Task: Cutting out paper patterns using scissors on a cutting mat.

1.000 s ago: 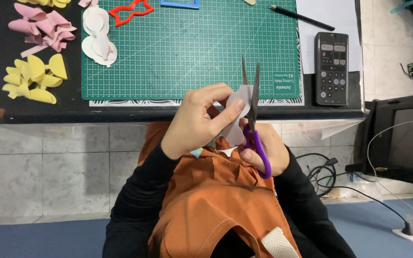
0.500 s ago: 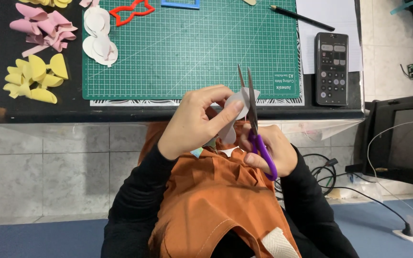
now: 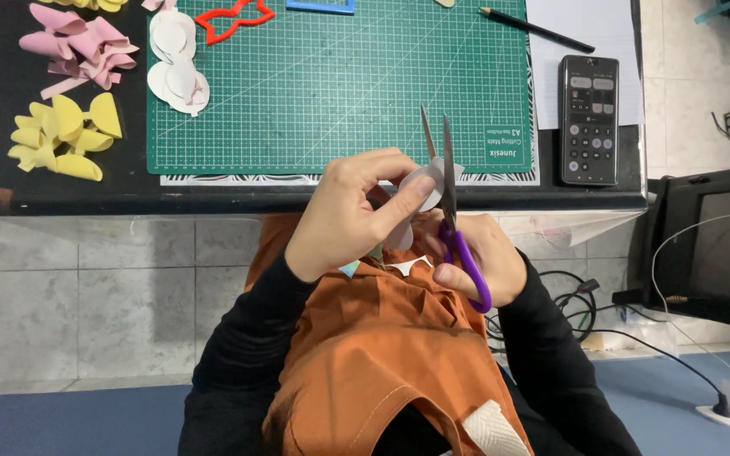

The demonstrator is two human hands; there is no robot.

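Note:
My left hand (image 3: 350,211) pinches a small white foam cutout (image 3: 420,182) just in front of the table's near edge. My right hand (image 3: 479,257) grips purple-handled scissors (image 3: 449,181), whose blades point up and away and sit against the right side of the white piece, nearly closed. Small white offcuts (image 3: 405,266) lie on the orange apron (image 3: 373,355) in my lap below both hands.
A green cutting mat (image 3: 331,76) covers the black table (image 3: 69,190). Pink (image 3: 78,46), yellow (image 3: 61,135) and white foam shapes (image 3: 175,59) lie at left, a red outline shape (image 3: 234,19) at the back. A pencil (image 3: 534,29), white paper (image 3: 593,42) and a phone (image 3: 589,118) are at right. Cables (image 3: 635,329) run on the floor.
The scissor blades have closed further on the white piece, and both hands have shifted slightly while the left hand turns the cutout.

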